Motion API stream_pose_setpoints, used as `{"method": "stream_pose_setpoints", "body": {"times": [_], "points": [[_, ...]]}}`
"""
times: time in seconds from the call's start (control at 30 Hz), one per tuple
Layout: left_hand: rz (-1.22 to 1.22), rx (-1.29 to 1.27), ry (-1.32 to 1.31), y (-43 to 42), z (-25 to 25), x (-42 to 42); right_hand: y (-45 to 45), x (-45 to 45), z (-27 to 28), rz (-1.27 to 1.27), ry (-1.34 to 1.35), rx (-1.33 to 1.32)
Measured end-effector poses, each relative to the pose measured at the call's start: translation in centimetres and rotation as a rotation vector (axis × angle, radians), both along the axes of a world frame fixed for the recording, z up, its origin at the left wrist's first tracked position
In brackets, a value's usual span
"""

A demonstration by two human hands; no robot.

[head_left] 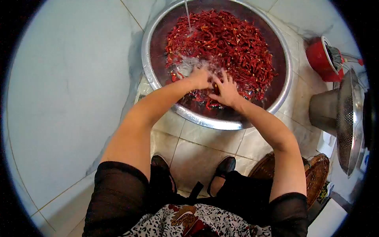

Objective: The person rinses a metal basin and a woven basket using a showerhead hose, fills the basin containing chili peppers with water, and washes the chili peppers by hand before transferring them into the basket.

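A wide metal basin [287,67] on the floor holds a heap of dried red chilies [229,39] in water. My left hand [200,78] reaches into the near-left side of the heap, where water splashes around it and hides its fingers. Close beside it, my right hand [226,90] lies on the wet chilies with its fingers spread, gripping nothing. A thin stream of water [188,19] falls into the basin from above, at the far left.
To the right stand a red bucket [319,59] with a brush-like tool in it and a large perforated metal strainer [347,122]. Woven baskets [317,173] sit near my right arm. A tiled wall [71,91] rises on the left, and my feet are on floor tiles [201,144].
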State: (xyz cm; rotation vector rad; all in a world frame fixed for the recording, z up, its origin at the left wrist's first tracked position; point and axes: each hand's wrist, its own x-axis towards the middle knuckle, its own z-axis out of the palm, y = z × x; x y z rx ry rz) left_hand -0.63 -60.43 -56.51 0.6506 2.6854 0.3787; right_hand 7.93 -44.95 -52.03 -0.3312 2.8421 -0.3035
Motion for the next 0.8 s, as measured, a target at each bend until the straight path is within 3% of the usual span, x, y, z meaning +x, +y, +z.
{"method": "stream_pose_setpoints", "body": {"times": [0.03,0.07,0.1,0.17,0.27,0.3,0.37,0.47,0.5,0.53,0.57,0.6,0.67,0.7,0.77,0.8], "points": [[-0.308,-0.069,-0.060,-0.5,0.5,-0.4,1.0,-0.4,0.5,0.001,-0.004,-0.001],[-0.619,-0.133,-0.125,-1.1,0.9,-0.4,2.7,-0.7,1.3,0.186,-0.039,0.127],[-0.604,0.043,-0.149,-2.4,2.0,-0.7,4.4,-1.1,2.0,0.374,-0.070,0.256],[-0.465,-0.034,0.067,-4.5,2.1,-2.5,7.6,-1.7,1.8,0.245,0.066,0.330],[-0.001,-0.159,0.137,-4.6,1.8,-3.6,8.3,-2.1,0.0,-0.083,0.221,0.432],[-0.004,-0.153,0.133,-3.4,2.5,-2.4,6.5,-2.1,-0.2,-0.227,0.193,0.373],[0.211,-0.045,-0.019,-0.1,3.6,-0.5,1.8,-1.3,-0.5,-0.362,0.042,0.263],[-0.239,-0.123,0.011,1.2,1.8,1.0,-0.3,0.6,-1.6,0.046,-0.016,0.032],[-0.409,-0.086,0.064,0.5,0.4,1.0,1.0,0.7,-1.3,0.050,-0.030,0.034],[-0.538,-0.003,0.128,-0.6,1.1,0.8,3.1,0.3,-0.4,0.287,0.012,0.074],[-0.504,0.080,0.185,-1.8,1.2,-0.1,5.3,-0.6,0.0,0.527,0.066,0.113],[-0.470,0.165,0.244,-3.0,1.2,-1.0,7.5,-1.2,-0.3,0.501,0.186,0.077],[-0.292,0.204,0.288,-5.4,3.2,-2.1,9.1,-1.2,0.5,0.123,0.264,0.180],[-0.293,-0.055,0.357,-5.7,3.6,-2.9,9.4,-1.3,0.6,-0.068,0.305,0.228],[0.069,-0.238,0.327,-5.3,3.4,-2.2,7.5,-1.1,-0.7,-0.431,0.224,0.303],[0.161,-0.256,0.231,-4.6,3.5,-0.9,6.0,-0.7,-1.3,-0.445,0.147,0.356]]}}
